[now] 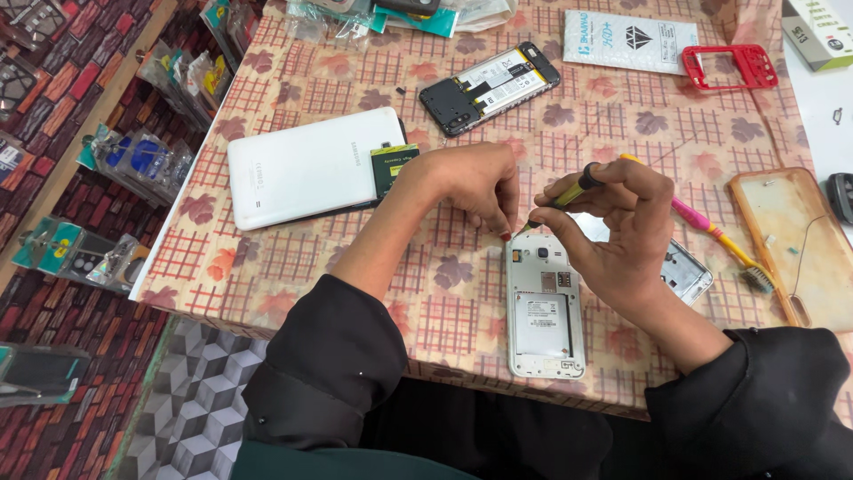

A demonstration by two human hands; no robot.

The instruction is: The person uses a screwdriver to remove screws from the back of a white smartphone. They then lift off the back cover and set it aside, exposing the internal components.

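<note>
Opened white phone (545,307) lay nearest us on the table (293,80), our right hand (613,222) fingers closed around a screwdriver (562,197), tip at its top corner, left hand (475,182) fingertips pinched there.

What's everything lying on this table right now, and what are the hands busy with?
opened phone: 1, white, back cover off, near table edge under the hands
screwdriver: 1, yellow and black, tip at that phone's top
tablet: 1, white, face down, left
dark phone: 1, black, back removed, far centre
toothbrush: 1, pink and yellow, right
red frame: 1, far right
clear case: 1, amber-tinted, right edge
tablecloth: 1, checked with leaves
left hand: fingertips at phone's top corner
right hand: holding the screwdriver
</note>
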